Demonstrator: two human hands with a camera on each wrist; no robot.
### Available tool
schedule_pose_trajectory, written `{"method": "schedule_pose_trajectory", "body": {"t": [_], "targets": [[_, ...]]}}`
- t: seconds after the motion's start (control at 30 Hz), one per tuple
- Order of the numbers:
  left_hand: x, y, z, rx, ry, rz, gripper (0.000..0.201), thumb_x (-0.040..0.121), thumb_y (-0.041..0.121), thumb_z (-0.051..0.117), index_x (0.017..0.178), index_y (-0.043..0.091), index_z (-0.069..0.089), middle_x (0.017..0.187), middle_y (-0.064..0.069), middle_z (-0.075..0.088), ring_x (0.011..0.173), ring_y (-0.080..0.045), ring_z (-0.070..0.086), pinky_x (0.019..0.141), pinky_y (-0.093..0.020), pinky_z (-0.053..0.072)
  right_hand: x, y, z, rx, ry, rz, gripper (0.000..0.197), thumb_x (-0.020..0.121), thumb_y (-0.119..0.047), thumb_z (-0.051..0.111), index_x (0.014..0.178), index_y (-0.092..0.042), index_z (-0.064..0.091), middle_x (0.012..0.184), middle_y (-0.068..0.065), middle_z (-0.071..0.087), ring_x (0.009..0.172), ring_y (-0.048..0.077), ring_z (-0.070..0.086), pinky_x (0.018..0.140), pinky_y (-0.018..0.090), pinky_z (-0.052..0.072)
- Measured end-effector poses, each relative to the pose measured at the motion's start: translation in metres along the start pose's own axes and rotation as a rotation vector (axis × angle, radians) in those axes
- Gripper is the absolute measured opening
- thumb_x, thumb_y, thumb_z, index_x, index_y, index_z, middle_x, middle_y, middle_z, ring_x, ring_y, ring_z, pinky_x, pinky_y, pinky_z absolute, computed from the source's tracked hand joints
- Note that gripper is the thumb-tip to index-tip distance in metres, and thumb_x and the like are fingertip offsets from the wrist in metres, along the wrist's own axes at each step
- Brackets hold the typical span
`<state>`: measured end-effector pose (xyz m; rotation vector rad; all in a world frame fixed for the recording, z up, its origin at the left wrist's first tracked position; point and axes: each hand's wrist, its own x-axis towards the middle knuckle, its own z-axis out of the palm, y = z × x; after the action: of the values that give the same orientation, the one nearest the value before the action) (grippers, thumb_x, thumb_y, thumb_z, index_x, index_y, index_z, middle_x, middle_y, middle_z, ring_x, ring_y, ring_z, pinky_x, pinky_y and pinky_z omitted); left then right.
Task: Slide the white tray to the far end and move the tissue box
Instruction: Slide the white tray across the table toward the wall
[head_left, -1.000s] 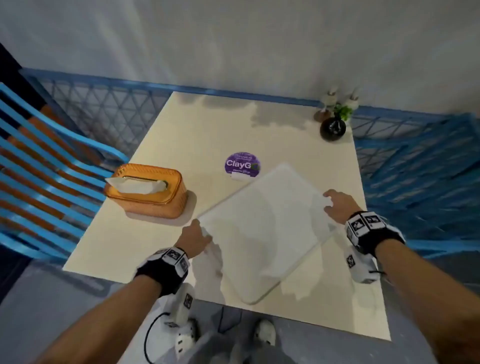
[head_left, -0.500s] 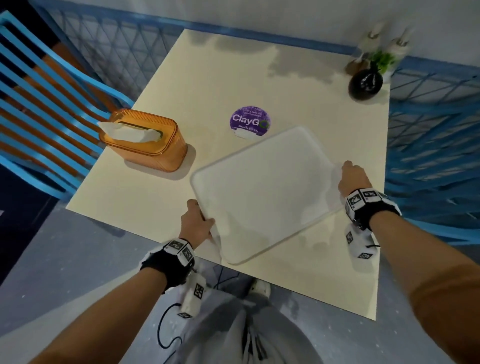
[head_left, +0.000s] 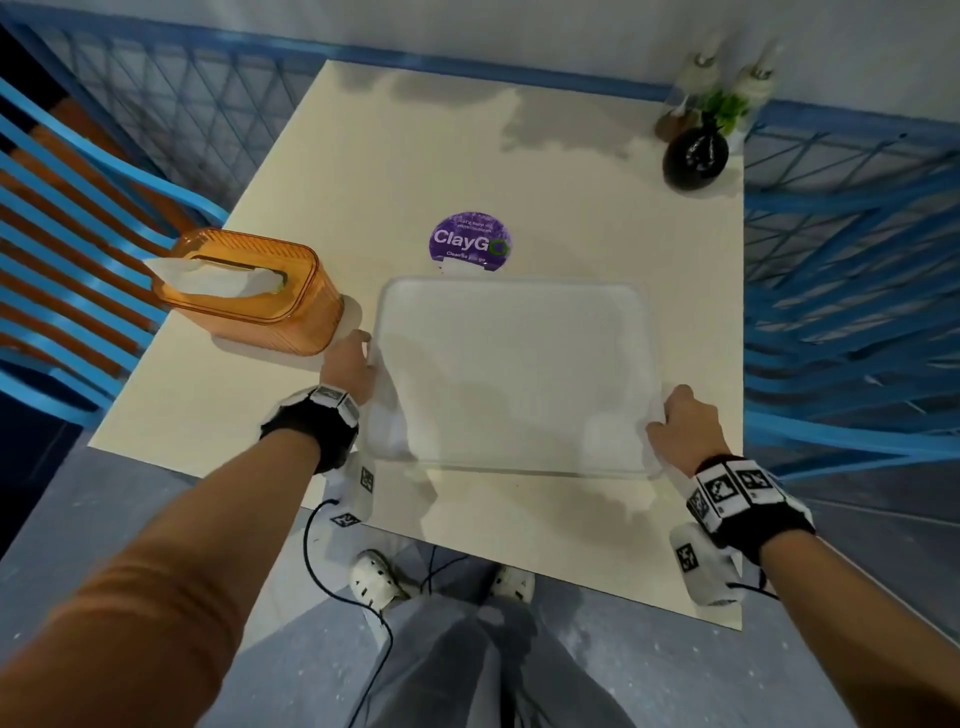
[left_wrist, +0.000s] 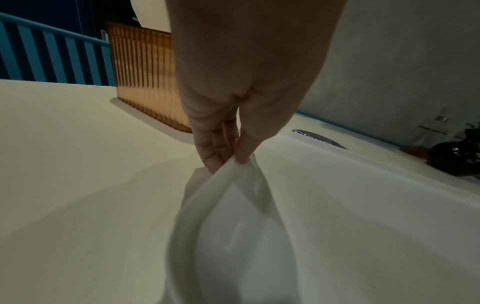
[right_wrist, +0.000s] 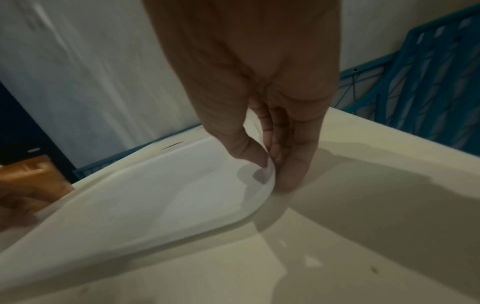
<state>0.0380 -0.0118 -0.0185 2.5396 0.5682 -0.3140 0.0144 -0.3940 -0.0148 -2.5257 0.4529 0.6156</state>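
A: Hands first, please. What are they doing?

B: Both hands are clamped on a flat white rectangular plastic tray (head_left: 514, 374) with rounded corners. The left hand (head_left: 349, 367) pinches the tray's left rim, thumb on top and fingers (left_wrist: 211, 148) beneath, as the left wrist view shows. The right hand (head_left: 681, 423) pinches the near right corner the same way, thumb inside the rim and fingers (right_wrist: 291, 156) outside.

A: Where does the tray sit?

B: It lies on a cream square table (head_left: 441, 156), roughly in the middle, its long sides square to the person. Its far edge touches or slightly covers a round purple sticker (head_left: 470, 240) printed with "ClayGo". The far half of the table lies beyond it.

A: And the tissue box?

B: A ribbed, translucent orange plastic tissue box (head_left: 249, 293) stands on the left side of the table, close to its left edge and just beside the tray's far left corner. A white tissue (head_left: 208, 275) pokes out of the slot on top. The left hand is near the box's right end, whether touching it I cannot tell.

A: Anything else around?

B: A round black vase (head_left: 695, 156) with a green sprig stands in the far right corner of the table, with two pale bottles (head_left: 727, 78) behind it. A blue slatted chair (head_left: 78, 234) stands to the left, and blue lattice fencing (head_left: 852, 234) runs behind and to the right.
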Motion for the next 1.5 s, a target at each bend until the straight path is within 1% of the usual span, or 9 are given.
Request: {"method": "schedule_pose_trajectory", "body": {"t": [0.23, 0.43, 0.57, 0.67, 0.77, 0.87, 1.07, 1.33, 1.5], "targets": [[-0.039, -0.013, -0.005, -0.086, -0.014, -0.016, 0.042, 0.084, -0.002, 0.058, 0.126, 0.001, 0.056, 0.109, -0.023, 0.069, 0.107, -0.037, 0.063, 0.097, -0.038, 0.045, -0.013, 0.022, 0.006, 0.143, 0.016, 0.052, 0.021, 0.083, -0.015, 0.061, 0.099, -0.003, 0.055, 0.095, 0.023, 0.068, 0.075, 0.035, 0.067, 0.072, 0.041, 0.058], [-0.081, -0.043, 0.012, -0.32, 0.001, -0.115, 0.026, 0.088, -0.001, 0.056, 0.114, 0.001, 0.061, 0.074, -0.014, 0.064, 0.067, -0.031, 0.063, 0.081, -0.049, 0.059, -0.032, 0.03, 0.02, 0.407, 0.049, 0.104, 0.016, 0.085, -0.003, 0.059, 0.099, -0.001, 0.051, 0.099, 0.032, 0.065, 0.05, 0.023, 0.059, 0.034, 0.016, 0.048], [-0.076, -0.032, 0.015, -0.357, 0.072, -0.128, 0.026, 0.089, -0.004, 0.051, 0.114, -0.003, 0.061, 0.084, -0.027, 0.072, 0.065, -0.03, 0.063, 0.069, -0.029, 0.053, -0.024, 0.023, 0.021, 0.456, 0.08, 0.099, 0.013, 0.086, -0.001, 0.058, 0.095, -0.003, 0.05, 0.101, 0.033, 0.063, 0.049, 0.024, 0.059, 0.031, 0.012, 0.045], [-0.055, -0.02, 0.015, -0.38, 0.099, -0.142, 0.03, 0.089, -0.005, 0.051, 0.117, -0.003, 0.06, 0.089, -0.03, 0.072, 0.07, -0.031, 0.065, 0.07, -0.027, 0.054, -0.008, 0.014, 0.015, 0.456, 0.091, 0.091, 0.012, 0.086, 0.0, 0.056, 0.095, -0.003, 0.049, 0.104, 0.034, 0.063, 0.048, 0.022, 0.059, 0.031, 0.012, 0.044], [-0.024, -0.011, 0.015, -0.368, 0.125, -0.142, 0.033, 0.086, -0.007, 0.051, 0.117, -0.004, 0.06, 0.091, -0.031, 0.073, 0.084, -0.036, 0.071, 0.086, -0.042, 0.058, 0.017, -0.001, 0.008, 0.434, 0.1, 0.076, 0.013, 0.087, 0.001, 0.055, 0.096, -0.004, 0.047, 0.107, 0.035, 0.062, 0.047, 0.021, 0.057, 0.029, 0.013, 0.043], [0.014, 0.002, 0.013, -0.316, 0.132, -0.116, 0.032, 0.085, -0.008, 0.052, 0.116, -0.005, 0.06, 0.099, -0.032, 0.07, 0.091, -0.043, 0.069, 0.083, -0.05, 0.059, 0.049, -0.02, 0.0, 0.407, 0.096, 0.072, 0.014, 0.086, 0.002, 0.054, 0.095, -0.005, 0.046, 0.111, 0.035, 0.06, 0.051, 0.025, 0.059, 0.028, 0.018, 0.046], [0.092, 0.026, 0.003, -0.193, 0.149, -0.103, 0.03, 0.085, -0.001, 0.056, 0.114, 0.0, 0.064, 0.105, -0.028, 0.072, 0.098, -0.042, 0.069, 0.086, -0.049, 0.058, 0.116, -0.057, -0.01, 0.383, 0.079, 0.121, 0.019, 0.083, 0.004, 0.058, 0.09, -0.008, 0.044, 0.122, 0.031, 0.054, 0.095, 0.044, 0.066, 0.037, 0.032, 0.056], [0.197, 0.063, -0.015, -0.155, 0.148, -0.107, 0.031, 0.088, -0.005, 0.054, 0.117, -0.003, 0.064, 0.116, -0.03, 0.067, 0.112, -0.042, 0.06, 0.098, -0.043, 0.045, 0.193, -0.111, -0.031, 0.37, 0.121, 0.159, 0.02, 0.083, 0.005, 0.054, 0.094, -0.008, 0.043, 0.119, 0.032, 0.057, 0.083, 0.042, 0.068, 0.025, 0.025, 0.045], [0.252, 0.088, -0.027, -0.158, 0.178, -0.115, 0.031, 0.091, -0.002, 0.051, 0.119, -0.002, 0.065, 0.118, -0.03, 0.065, 0.115, -0.041, 0.057, 0.092, -0.043, 0.048, 0.233, -0.14, -0.042, 0.375, 0.18, 0.19, 0.019, 0.084, 0.002, 0.052, 0.096, -0.009, 0.041, 0.116, 0.033, 0.058, 0.074, 0.042, 0.069, 0.052, 0.039, 0.06]]}}
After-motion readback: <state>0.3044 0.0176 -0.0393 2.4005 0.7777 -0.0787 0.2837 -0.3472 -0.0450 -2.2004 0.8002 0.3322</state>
